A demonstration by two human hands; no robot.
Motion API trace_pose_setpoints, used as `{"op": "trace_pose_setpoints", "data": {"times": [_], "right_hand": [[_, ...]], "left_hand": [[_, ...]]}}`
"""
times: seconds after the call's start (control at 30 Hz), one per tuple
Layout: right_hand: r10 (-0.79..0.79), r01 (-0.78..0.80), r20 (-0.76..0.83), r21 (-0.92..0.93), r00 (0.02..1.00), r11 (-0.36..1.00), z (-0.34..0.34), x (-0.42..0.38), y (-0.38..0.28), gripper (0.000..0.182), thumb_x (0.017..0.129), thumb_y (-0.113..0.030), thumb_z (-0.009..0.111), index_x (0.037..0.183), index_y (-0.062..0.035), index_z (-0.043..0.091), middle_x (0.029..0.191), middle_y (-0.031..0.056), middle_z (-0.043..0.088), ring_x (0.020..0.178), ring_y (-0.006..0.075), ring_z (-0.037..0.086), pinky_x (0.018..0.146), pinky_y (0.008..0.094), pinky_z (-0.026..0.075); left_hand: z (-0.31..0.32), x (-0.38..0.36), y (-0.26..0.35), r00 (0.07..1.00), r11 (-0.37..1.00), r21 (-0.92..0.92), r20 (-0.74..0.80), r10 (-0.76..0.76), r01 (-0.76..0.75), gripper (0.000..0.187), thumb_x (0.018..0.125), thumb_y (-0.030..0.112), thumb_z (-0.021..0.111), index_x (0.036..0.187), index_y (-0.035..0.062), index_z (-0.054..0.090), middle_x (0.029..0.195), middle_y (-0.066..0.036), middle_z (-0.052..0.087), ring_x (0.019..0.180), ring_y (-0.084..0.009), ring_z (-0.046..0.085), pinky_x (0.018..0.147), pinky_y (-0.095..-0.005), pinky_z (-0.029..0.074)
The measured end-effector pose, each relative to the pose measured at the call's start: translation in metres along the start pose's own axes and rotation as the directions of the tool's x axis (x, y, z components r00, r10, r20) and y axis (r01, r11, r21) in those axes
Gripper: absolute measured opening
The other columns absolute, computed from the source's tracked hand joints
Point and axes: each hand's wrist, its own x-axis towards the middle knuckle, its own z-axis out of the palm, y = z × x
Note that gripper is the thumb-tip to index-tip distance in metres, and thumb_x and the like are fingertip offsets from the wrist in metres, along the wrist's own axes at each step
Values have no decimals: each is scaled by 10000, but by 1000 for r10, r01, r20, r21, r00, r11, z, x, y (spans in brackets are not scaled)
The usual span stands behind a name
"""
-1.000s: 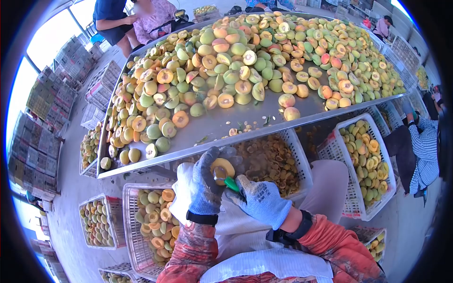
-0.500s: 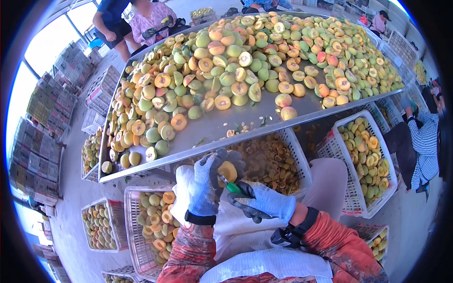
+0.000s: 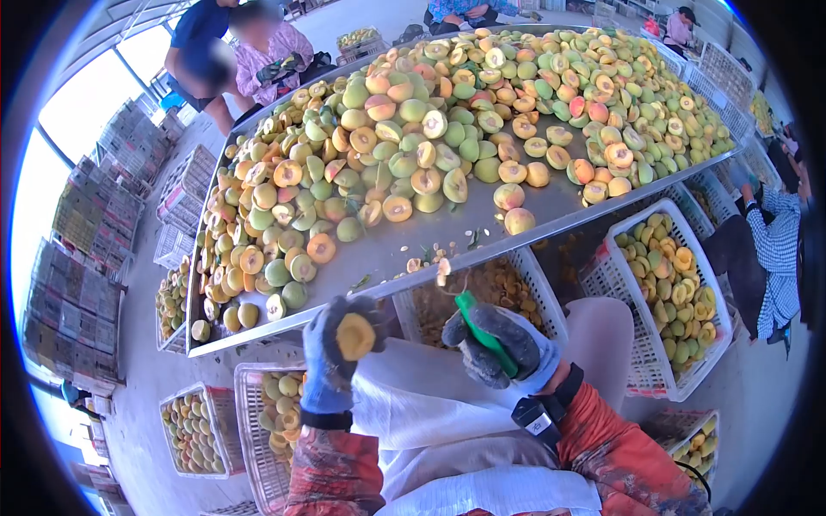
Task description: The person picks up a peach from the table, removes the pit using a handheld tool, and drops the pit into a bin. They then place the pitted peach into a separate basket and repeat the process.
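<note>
My left hand (image 3: pixel 325 357), in a blue and grey glove, is closed around a peach half (image 3: pixel 355 336) whose yellow cut side shows. My right hand (image 3: pixel 508 346), gloved alike, grips a green-handled coring knife (image 3: pixel 483 334); its thin curved metal tip points at the table edge. A small orange scrap of flesh (image 3: pixel 443 270) is seen by that edge, just beyond the tip. Heaped peach halves (image 3: pixel 413 129) cover much of the metal table (image 3: pixel 387 239) in front of me. Below its edge, a white crate (image 3: pixel 540 288) holds brownish scraps.
Crates of peach halves stand at my left (image 3: pixel 243 404) and right (image 3: pixel 635 340), with another crate (image 3: pixel 228 430) farther left. Stacked crates (image 3: pixel 73 301) line the left side. Several people sit or stand around the table, one in a checked sleeve (image 3: pixel 777 249) at right.
My hands have moved apart. The left went left and down with the peach half; the right moved right, lifting the coring knife away from the fruit, its tip now toward the table.
</note>
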Motion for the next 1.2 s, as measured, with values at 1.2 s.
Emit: {"op": "trace_pose_setpoints", "data": {"times": [1.2], "right_hand": [[-461,-339,-412,-911,786,237,-55,7,20,413,804,-396,623,1046,-70,544,736,161,623,666,344,615,584,427,479]], "left_hand": [[52,95,-19,993,876,-474,110,-43,91,463,842,379,552,1156,41,511,1036,-160,601,756,-260,631,613,-367,546]]}}
